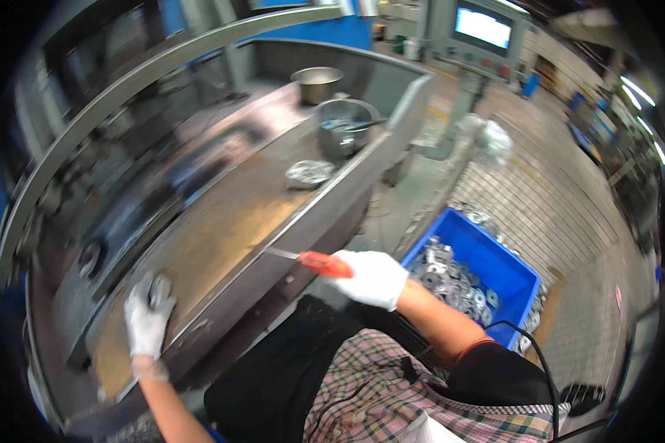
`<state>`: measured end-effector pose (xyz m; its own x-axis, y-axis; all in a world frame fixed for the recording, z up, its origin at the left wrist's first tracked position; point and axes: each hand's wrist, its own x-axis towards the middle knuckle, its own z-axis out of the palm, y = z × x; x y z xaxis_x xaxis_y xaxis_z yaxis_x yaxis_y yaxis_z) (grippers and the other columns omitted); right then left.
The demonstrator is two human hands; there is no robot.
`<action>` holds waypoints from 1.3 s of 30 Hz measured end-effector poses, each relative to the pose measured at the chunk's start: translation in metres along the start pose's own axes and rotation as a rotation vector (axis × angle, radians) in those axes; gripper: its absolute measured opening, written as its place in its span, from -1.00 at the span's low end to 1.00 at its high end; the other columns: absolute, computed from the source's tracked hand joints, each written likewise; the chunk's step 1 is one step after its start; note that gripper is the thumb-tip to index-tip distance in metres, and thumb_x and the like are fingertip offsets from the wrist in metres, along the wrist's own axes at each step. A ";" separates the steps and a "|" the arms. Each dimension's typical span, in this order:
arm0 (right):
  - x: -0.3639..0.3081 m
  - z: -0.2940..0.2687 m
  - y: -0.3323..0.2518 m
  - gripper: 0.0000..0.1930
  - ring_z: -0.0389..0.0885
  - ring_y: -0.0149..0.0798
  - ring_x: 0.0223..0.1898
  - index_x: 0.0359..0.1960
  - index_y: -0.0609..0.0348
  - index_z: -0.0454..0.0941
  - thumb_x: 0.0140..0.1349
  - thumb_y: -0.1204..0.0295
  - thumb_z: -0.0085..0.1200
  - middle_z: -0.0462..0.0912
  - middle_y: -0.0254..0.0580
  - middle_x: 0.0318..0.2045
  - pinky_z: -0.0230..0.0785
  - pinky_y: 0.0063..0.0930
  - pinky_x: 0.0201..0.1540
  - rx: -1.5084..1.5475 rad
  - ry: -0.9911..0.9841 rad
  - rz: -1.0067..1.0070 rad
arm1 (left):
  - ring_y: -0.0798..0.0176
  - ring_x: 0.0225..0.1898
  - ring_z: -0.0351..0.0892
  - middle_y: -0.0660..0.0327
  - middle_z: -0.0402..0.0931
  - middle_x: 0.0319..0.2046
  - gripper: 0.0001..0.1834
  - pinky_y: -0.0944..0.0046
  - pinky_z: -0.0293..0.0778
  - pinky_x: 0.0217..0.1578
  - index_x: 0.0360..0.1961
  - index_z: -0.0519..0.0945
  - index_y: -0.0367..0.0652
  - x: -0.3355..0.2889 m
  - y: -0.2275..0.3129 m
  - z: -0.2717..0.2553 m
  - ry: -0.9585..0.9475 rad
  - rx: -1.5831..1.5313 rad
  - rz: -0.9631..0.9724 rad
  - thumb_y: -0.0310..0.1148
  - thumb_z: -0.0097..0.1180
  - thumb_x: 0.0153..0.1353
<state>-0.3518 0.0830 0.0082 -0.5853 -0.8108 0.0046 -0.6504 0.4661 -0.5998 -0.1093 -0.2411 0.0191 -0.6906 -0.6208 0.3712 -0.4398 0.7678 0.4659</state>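
Note:
My left hand (146, 319), in a white glove, is at the near left end of the wooden work surface (233, 232). Its fingers close round a small grey metal part (157, 293), blurred by motion. My right hand (375, 279), also gloved in white, grips a red-handled tool (325, 263) with a thin metal shaft. The shaft points left over the front edge of the grey metal trough (325, 221); whether it is a screwdriver or an air gun I cannot tell. A silvery cast metal part (309, 174) lies farther along the surface, apart from both hands.
Two metal pots, one wide (317, 85) and one holding bluish contents (345, 133), stand at the trough's far end. A blue bin (488, 247) full of metal parts sits at my right. A curved rail (125, 92) crosses above the trough. A black cable (543, 362) hangs near my right arm.

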 end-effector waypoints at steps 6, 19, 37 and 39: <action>0.013 0.005 -0.038 -0.64 0.59 0.16 -0.28 -0.18 0.12 0.53 0.14 0.12 0.11 0.62 0.09 -0.37 0.43 -0.14 -0.22 0.074 -0.158 -0.067 | -0.03 -0.02 0.58 -0.07 0.57 -0.05 -0.45 0.17 0.47 -0.03 0.04 0.53 -0.30 0.003 0.005 0.004 0.068 -0.247 -0.047 -0.28 0.30 0.02; 0.116 0.057 -0.218 -0.71 0.59 0.17 -0.24 -0.24 0.18 0.46 0.22 0.20 -0.06 0.63 0.11 -0.33 0.42 -0.04 -0.15 -0.215 0.076 -0.531 | -0.08 0.09 0.43 0.07 0.48 0.04 -0.37 0.01 0.34 0.09 0.13 0.48 -0.03 -0.013 0.005 -0.008 0.006 0.165 -0.026 -0.01 0.23 0.03; 0.182 0.107 -0.274 -0.78 0.63 0.11 -0.23 -0.22 0.16 0.49 0.20 0.32 -0.08 0.64 0.10 -0.30 0.44 -0.09 -0.14 -0.416 -0.006 -0.491 | -0.11 0.03 0.48 0.02 0.55 -0.07 -0.51 -0.04 0.32 0.05 -0.07 0.57 -0.07 -0.007 0.019 -0.019 -0.147 0.101 -0.143 0.05 0.15 0.10; 0.186 0.094 -0.260 -0.77 0.62 0.13 -0.22 -0.23 0.16 0.49 0.21 0.30 -0.10 0.64 0.10 -0.30 0.44 -0.07 -0.14 -0.418 0.003 -0.429 | -0.13 -0.03 0.52 -0.01 0.57 -0.12 -0.53 -0.08 0.37 -0.01 -0.12 0.60 -0.11 -0.007 0.005 -0.004 0.070 0.075 0.006 0.04 0.11 0.13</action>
<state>-0.2468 -0.2222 0.0898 -0.2293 -0.9567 0.1793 -0.9640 0.1977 -0.1781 -0.1041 -0.2335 0.0214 -0.6526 -0.6237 0.4303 -0.4796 0.7796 0.4028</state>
